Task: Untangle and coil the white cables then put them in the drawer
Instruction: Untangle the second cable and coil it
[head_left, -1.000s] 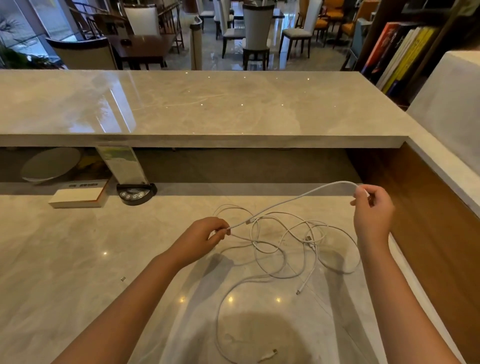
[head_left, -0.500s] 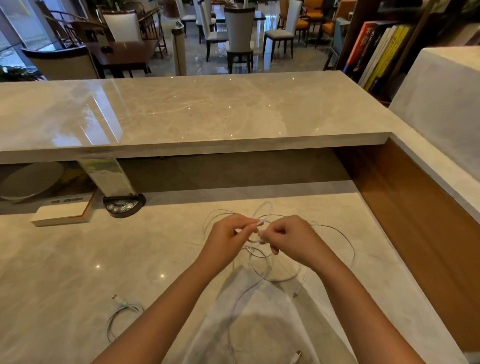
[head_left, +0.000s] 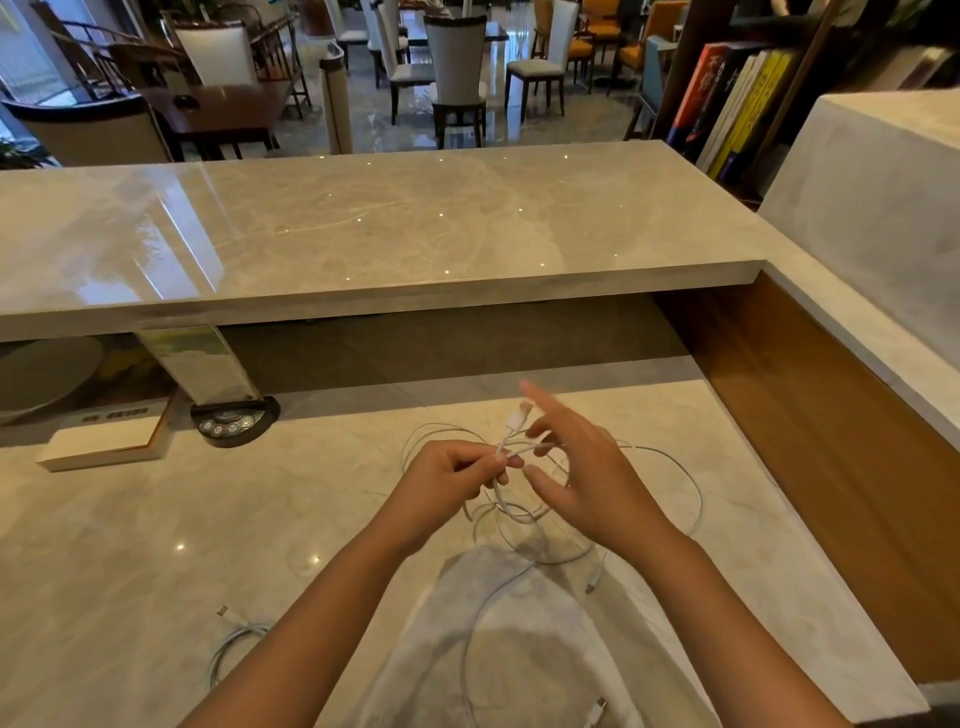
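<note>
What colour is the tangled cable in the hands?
White: the thin tangled cable is plain white all along, plug included. The head view, the only one, shows it.

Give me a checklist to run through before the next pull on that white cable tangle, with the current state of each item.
1. Left hand grips a strand of the white cable tangle: ok.
2. Right hand has a grip: not ok, fingers spread.
3. Plug end free above the knot: ok.
4. Tangle cleared: not ok, loops cross on the counter.
5. Second cable out of the way: ok, lies apart at the left.
6. Drawer open: cannot tell, not in view.
</note>
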